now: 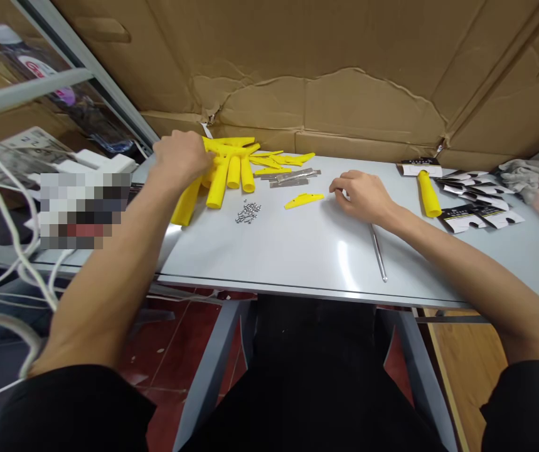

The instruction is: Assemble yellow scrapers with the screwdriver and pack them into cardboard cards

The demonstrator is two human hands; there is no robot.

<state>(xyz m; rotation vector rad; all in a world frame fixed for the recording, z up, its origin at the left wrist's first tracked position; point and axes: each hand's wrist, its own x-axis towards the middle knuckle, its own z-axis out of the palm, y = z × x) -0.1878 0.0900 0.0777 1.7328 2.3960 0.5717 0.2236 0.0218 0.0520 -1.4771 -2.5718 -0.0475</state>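
My left hand [182,156] is over the left end of a pile of yellow plastic handles [217,182]. Its fingers are turned away from me, so I cannot see whether they grip a handle. My right hand [362,196] rests low over the tabletop, fingers loosely bent and nothing visible between them. Just left of its fingertips lies a flat yellow plastic piece [304,200]. From under the right wrist a thin metal rod [379,254] points toward me; its far end is hidden.
Small screws [248,212] lie heaped mid-table, with metal blades [292,178] and more flat yellow pieces [278,160] behind. To the right are a single yellow handle [428,196] and black-and-white cards [474,188]. White cables [12,232] hang at left; cardboard [316,81] walls the back.
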